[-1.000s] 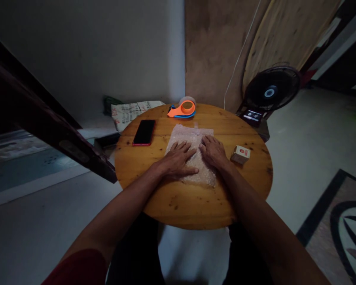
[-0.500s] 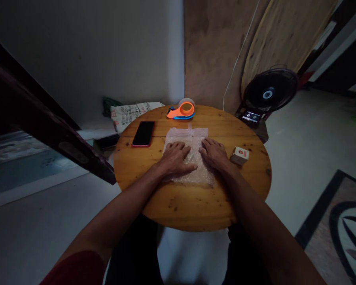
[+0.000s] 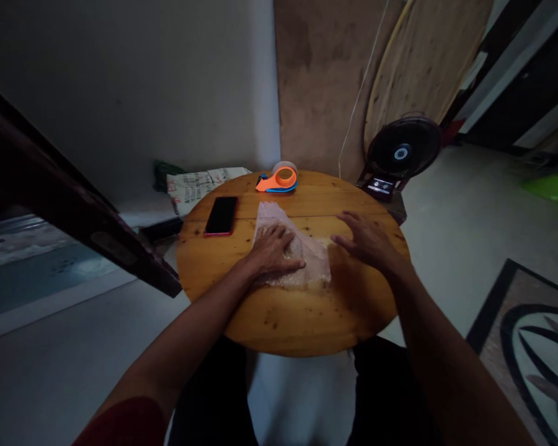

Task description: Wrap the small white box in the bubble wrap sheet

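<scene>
A sheet of clear bubble wrap [image 3: 316, 263] lies on the round wooden table [image 3: 270, 325], its upper right edge now running at a slant. My left hand [image 3: 275, 251] rests flat on the wrap's left part, fingers spread. Off the wrap's right side, my right hand [image 3: 366, 240] hovers over the tabletop with its fingers apart and nothing visible in them. The small cardboard box seen there earlier is out of sight, and the right hand and forearm cover that area.
Near the table's far edge sits an orange and blue tape dispenser [image 3: 279, 181]. A phone with a red edge [image 3: 221, 215] lies at the left. Beyond the table stand a dark fan [image 3: 402, 152] and a printed white sack [image 3: 199, 186].
My right hand has lifted off the bubble wrap and moved right. The wrap's upper right corner has folded over or dropped inward. My left hand stays on it, and the view has shifted slightly.
</scene>
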`<control>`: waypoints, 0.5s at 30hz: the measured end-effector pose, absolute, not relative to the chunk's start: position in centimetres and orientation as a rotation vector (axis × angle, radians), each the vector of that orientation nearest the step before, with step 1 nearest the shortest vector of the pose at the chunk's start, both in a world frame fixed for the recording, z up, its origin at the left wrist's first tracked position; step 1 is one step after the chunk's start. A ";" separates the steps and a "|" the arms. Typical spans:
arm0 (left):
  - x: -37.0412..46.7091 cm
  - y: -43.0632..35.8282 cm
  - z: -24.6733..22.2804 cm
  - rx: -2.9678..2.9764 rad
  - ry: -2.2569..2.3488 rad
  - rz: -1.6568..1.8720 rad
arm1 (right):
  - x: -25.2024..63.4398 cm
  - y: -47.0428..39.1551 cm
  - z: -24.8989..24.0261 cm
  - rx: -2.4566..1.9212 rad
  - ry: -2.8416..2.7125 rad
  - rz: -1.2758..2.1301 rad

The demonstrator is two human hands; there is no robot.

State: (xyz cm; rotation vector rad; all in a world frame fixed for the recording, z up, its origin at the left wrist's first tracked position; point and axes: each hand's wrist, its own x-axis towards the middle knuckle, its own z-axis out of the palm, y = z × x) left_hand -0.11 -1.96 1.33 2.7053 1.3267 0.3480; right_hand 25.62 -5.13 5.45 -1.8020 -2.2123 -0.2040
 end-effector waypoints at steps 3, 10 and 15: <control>-0.2 -2.0 1.4 2.631 1.334 0.264 | 29.6 -5.9 4.6 -2.024 -2.152 -0.183; -0.2 -2.1 1.4 2.652 1.318 0.390 | 29.2 -8.7 7.6 -1.747 -1.912 0.487; -0.2 -1.5 1.0 2.637 1.339 0.364 | 19.7 -10.0 10.3 -1.039 -2.215 1.211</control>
